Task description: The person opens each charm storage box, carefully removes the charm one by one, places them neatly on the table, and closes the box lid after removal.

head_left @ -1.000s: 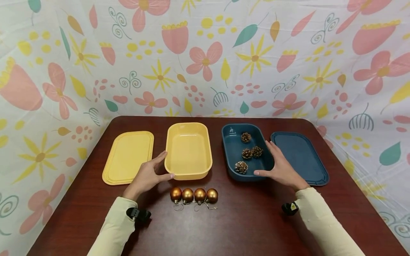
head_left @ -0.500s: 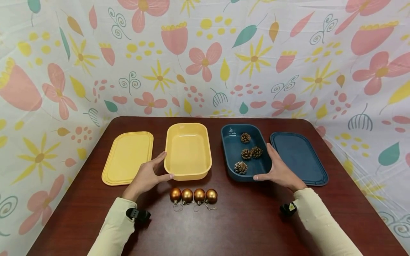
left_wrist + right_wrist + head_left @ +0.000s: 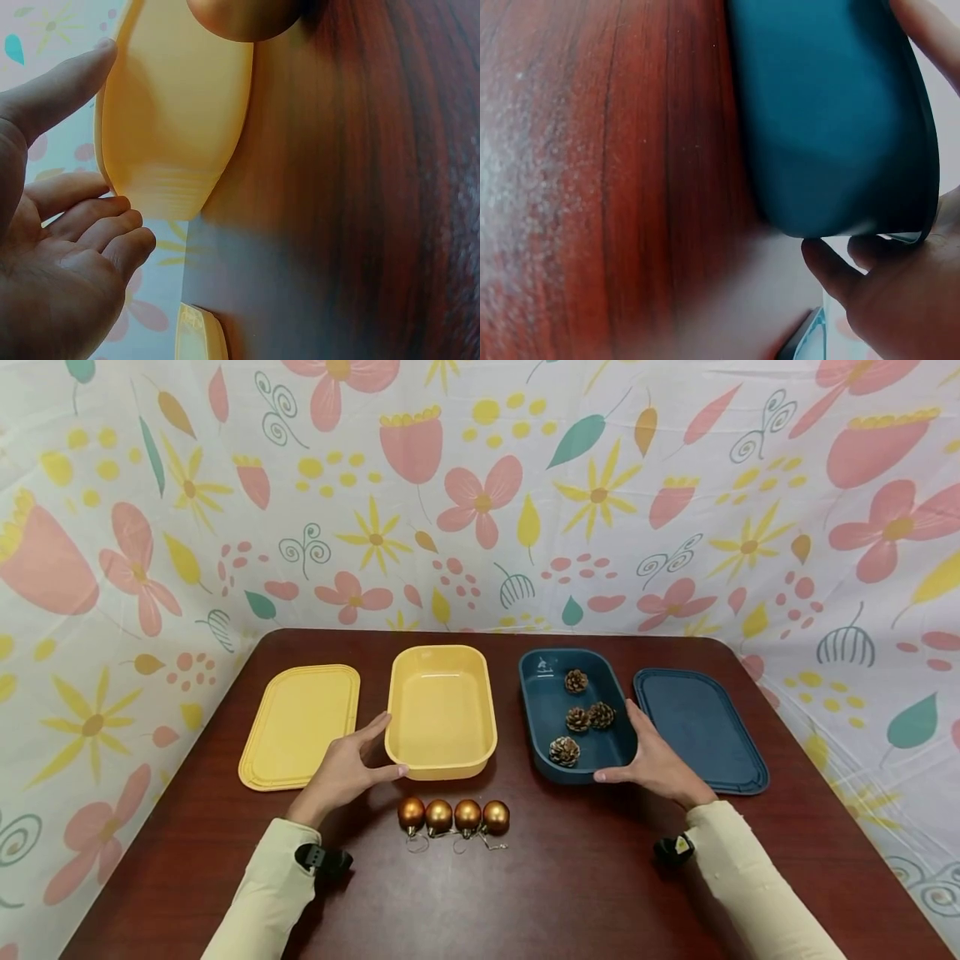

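Hidden or cut off: in the left wrist view the top edge crops the yellow container point(image 3: 441, 718) and a bauble, with just a corner of the yellow lid point(image 3: 300, 727) at the bottom; in the right wrist view the blue container point(image 3: 551, 702) runs off the top, and a sliver of the blue lid point(image 3: 701, 731) shows below.
Left hand point(image 3: 345, 771): thumb and fingers gripping the yellow container's near-left corner, left of centre.
Right hand point(image 3: 660, 760): gripping the blue container's near-right corner, right of centre; some fingertips hidden.
Blue container: four pinecones point(image 3: 565, 752), the middle two side by side.
Yellow container: open-topped, pale glare on far wall.
Baubles point(image 3: 438, 817): four, copper-gold, in a row below the yellow container.
Marking: pale patch, upper left inside blue container; print or glint, cannot tell.
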Available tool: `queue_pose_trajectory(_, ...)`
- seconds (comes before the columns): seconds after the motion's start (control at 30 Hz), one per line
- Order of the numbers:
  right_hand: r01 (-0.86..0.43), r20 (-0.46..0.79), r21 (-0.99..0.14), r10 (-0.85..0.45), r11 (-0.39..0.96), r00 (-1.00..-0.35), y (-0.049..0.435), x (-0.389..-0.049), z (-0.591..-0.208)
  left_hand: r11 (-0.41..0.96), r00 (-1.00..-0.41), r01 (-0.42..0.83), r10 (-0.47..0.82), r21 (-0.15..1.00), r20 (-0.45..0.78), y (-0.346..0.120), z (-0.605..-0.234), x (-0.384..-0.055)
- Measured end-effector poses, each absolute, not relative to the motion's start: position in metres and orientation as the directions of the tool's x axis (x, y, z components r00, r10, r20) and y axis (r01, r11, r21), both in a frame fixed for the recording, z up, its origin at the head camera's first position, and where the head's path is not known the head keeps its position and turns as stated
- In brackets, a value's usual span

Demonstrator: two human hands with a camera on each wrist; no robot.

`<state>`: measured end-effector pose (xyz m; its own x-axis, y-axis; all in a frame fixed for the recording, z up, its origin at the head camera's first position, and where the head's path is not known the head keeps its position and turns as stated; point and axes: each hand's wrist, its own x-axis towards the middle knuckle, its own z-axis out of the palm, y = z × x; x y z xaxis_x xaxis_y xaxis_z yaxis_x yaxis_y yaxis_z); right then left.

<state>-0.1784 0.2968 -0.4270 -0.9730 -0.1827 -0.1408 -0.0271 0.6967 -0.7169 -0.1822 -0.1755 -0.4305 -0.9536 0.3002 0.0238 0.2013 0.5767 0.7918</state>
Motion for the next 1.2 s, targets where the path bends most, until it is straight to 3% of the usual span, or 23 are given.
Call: queue_pose_trajectory(1.2, 0.051, -0.196, -0.734, -0.139, 0.677, -0.971, 0.2985, -0.1756, -0.4343, 0.578, -0.957, 0.179, 0.29, 0.796, 0.005, -0.1752, -0.431, -0.1826)
